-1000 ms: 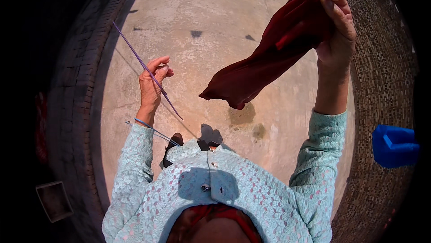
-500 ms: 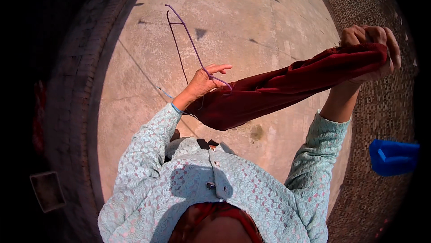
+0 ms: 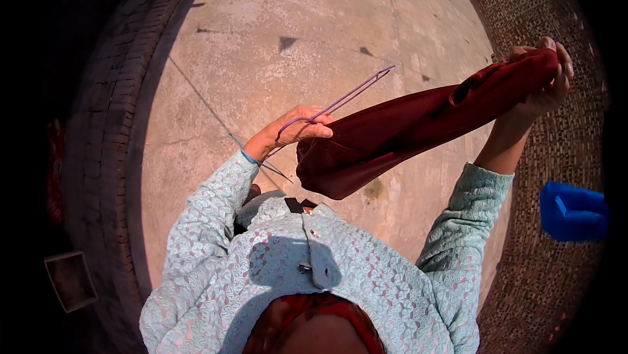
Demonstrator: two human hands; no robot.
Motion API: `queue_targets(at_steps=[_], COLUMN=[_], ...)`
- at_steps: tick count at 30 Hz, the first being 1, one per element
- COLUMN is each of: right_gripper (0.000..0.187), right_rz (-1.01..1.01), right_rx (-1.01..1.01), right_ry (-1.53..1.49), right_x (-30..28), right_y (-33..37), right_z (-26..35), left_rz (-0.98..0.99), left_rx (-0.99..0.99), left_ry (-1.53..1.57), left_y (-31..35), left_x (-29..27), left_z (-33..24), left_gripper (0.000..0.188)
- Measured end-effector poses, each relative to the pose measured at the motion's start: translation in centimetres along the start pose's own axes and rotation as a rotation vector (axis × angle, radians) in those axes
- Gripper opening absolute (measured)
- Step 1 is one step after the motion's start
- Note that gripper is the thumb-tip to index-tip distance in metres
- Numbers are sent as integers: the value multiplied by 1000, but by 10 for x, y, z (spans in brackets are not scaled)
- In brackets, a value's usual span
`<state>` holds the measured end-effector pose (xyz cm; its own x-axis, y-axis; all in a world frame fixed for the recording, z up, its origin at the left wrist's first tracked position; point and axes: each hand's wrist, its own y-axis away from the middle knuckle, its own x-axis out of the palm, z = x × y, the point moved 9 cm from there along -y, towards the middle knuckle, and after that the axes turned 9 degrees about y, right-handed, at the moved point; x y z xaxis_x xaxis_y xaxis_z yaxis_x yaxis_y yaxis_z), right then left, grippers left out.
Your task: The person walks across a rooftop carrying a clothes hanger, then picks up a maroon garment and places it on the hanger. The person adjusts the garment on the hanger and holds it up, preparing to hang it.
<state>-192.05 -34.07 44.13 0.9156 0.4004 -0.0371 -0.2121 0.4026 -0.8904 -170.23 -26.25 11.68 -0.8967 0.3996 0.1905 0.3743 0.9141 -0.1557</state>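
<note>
Dark red garment [image 3: 405,123] in midair over concrete ground [image 3: 261,0], far end gripped in right hand [image 3: 541,100]. Left hand [image 3: 296,127] at lower end, thumb and fingers closed around purple wire hanger [image 3: 353,93]; cannot tell if cloth pinched too. Blue wire [image 3: 251,158] around left wrist.

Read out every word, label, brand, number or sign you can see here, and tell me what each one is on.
None: no lettering can be read on anything in view.
Dark red cloth, purple wire hanger, light blue jacket: no text visible.
Blue object and box: too small or dark to tell.
</note>
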Motion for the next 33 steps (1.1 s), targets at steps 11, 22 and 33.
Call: queue_targets(at_steps=[11, 22, 33], right_gripper=[9, 7, 12], right_rz=[-258, -112, -242], right_rx=[605, 779, 928], right_ry=[-73, 69, 462], right_x=[-103, -86, -6], right_y=[70, 147, 237], right_z=[-80, -135, -135], left_rz=[-113, -253, -232], left_rx=[-21, 73, 104], left_ry=[550, 799, 823], left_y=[-12, -19, -14], left_x=[-30, -44, -29], left_z=[-39, -86, -104], left_gripper=[19, 22, 24])
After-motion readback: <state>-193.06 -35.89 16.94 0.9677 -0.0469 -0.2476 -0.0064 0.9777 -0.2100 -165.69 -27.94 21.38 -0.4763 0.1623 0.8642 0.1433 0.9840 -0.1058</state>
